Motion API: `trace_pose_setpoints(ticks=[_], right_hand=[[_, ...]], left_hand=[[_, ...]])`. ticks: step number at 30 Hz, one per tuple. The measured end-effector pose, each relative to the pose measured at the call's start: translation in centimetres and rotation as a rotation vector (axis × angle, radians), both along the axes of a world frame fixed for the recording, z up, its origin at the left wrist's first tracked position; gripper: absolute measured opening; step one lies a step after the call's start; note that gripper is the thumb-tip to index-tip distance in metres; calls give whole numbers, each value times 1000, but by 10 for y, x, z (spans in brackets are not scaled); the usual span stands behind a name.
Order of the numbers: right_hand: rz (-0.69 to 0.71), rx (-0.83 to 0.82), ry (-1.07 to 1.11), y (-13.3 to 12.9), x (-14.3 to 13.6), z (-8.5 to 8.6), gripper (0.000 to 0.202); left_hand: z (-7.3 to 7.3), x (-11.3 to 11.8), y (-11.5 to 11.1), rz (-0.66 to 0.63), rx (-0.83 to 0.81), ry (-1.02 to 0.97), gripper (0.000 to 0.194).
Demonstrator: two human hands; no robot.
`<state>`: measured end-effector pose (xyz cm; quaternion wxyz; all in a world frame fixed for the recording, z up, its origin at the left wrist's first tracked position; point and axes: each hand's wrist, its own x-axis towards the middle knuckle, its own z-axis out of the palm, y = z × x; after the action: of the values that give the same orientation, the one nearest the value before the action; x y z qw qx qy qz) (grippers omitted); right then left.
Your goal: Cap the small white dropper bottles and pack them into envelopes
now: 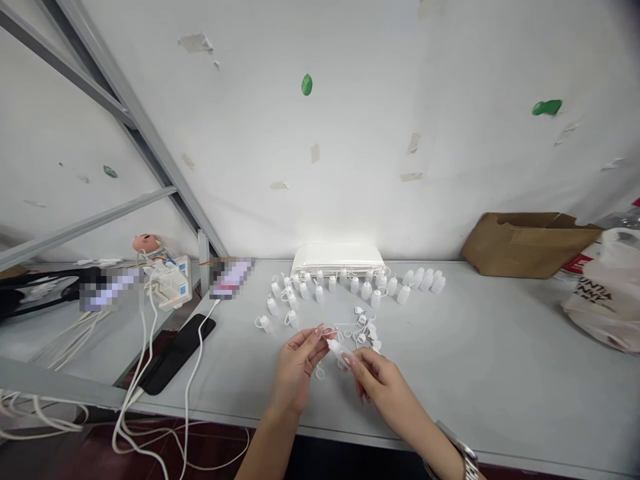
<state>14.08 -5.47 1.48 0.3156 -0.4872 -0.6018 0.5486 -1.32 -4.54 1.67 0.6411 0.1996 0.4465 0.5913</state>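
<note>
Near the table's front edge, my right hand (373,377) grips a small translucent bottle (339,349) whose white tip points up and left. My left hand (303,360) is at that tip, its thumb and index finger pinched together on a thin part too small to make out. Just beyond and to the right lies a loose pile of white caps with rings (367,331). A single white ring (320,372) rests between my hands. Several capped bottles (319,293) stand farther back, and uncapped ones (427,279) stand at their right end.
A white stack (337,257) lies against the wall behind the bottles. At the right are a brown paper bag (525,247) and a plastic bag (610,293). A black power bank (177,353), a phone (233,277) and white cables (193,373) occupy the left, beside a metal frame.
</note>
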Motion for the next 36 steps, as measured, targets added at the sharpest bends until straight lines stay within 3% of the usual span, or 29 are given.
trace_pose_setpoints(ticks=[4,14,21,29,36], right_hand=[[-17,17,-18,-1,-3,-5,39],[-83,141,-151,-8,-14,-12,35],[-91,211,-176,-8,-16,-21,33],[-78,208,-198,-8,-14,-17,35],[-81,209,-216,-7,-13,-18,37]], left_hand=[[1,5,0,16,-43,-77,14],[-5,25,-2,209,-124,-229,9],[-2,27,-3,223,-166,-332,15],[-7,24,-3,239,-76,-260,6],[-5,21,-1,187,-88,-249,12]])
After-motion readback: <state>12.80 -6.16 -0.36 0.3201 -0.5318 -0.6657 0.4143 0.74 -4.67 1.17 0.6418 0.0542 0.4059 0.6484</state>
